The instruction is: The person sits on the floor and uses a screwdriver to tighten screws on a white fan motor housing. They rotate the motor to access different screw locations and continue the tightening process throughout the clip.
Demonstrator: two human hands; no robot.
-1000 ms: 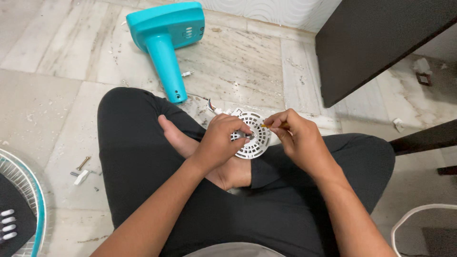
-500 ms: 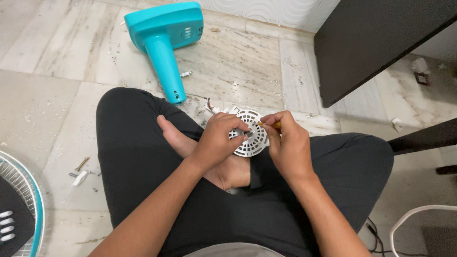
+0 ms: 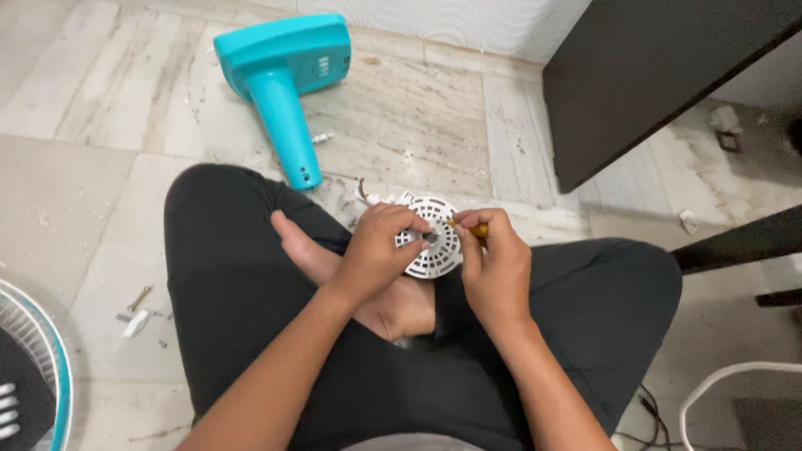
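Frame centre: left hand (image 3: pixel 376 250) curled closed over the white slotted round cover (image 3: pixel 430 246), which sits above the crossed legs. Right hand (image 3: pixel 494 266) closed around a yellow-handled screwdriver (image 3: pixel 468 227), tip at the cover's hub. Teal fan stand (image 3: pixel 280 79) lies on the floor (image 3: pixel 401 125), upper left. Loose screws (image 3: pixel 138 313) lower left.

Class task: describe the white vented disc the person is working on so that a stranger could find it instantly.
Start at the turquoise plastic fan stand lying on the floor. Just below its foot, over the crossed legs, both hands meet on a round white plastic slotted cover. It is the only white perforated disc there.
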